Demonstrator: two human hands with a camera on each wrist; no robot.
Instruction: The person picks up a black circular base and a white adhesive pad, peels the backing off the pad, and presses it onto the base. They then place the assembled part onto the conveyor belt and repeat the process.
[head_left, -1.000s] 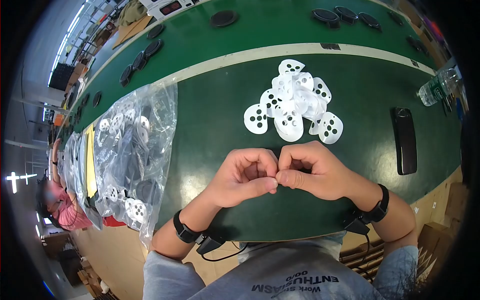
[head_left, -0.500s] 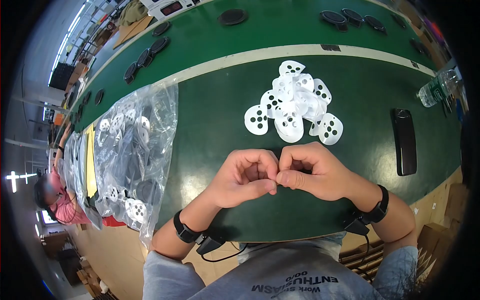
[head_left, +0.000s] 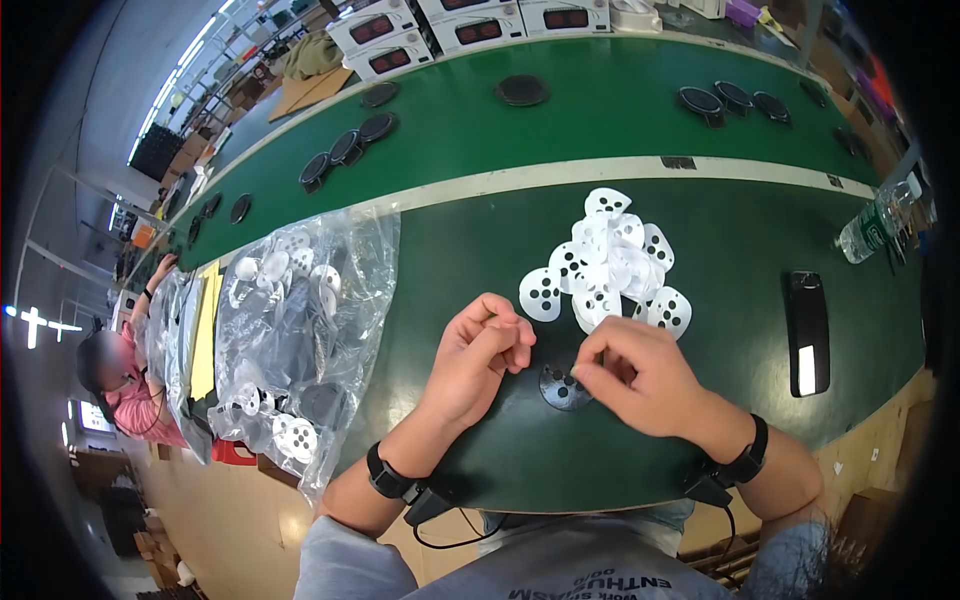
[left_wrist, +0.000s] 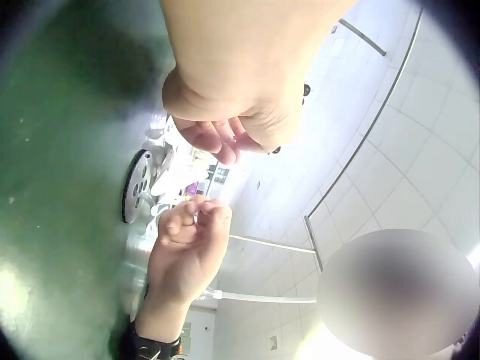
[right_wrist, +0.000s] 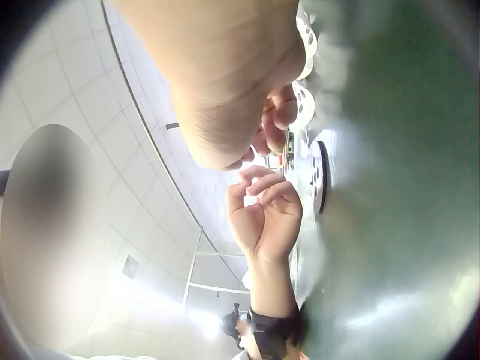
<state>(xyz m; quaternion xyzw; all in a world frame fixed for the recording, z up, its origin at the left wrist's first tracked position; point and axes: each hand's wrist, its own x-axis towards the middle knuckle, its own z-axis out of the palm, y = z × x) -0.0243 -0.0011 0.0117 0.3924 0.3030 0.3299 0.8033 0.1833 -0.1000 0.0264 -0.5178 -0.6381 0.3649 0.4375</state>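
My left hand (head_left: 480, 358) is raised over the near part of the green table, fingers loosely bent, nothing visible in them. To its right, my right hand (head_left: 645, 380) brings thumb and index finger together. A small pale sliver (left_wrist: 196, 217) shows at those fingertips in the left wrist view; I cannot tell what it is. Below and between the hands lies a round dark disc with holes (head_left: 560, 390), partly covered by the right fingers in the head view. The right wrist view shows this disc (right_wrist: 321, 176) edge-on, with a black rim.
White perforated pieces (head_left: 540, 294) form a pile beyond the hands. A clear plastic bag (head_left: 375, 290) with similar pieces lies left. At right are a black phone (head_left: 808, 330) and a bottle (head_left: 870, 232). Black round parts (head_left: 522, 91) sit on the far green surface; a person (head_left: 140, 390) is at left.
My hands have parted from their fingertip contact, the left drawing leftward and the right rightward. The dark disc now shows between them. The head view has tilted up, bringing more boxes into sight.
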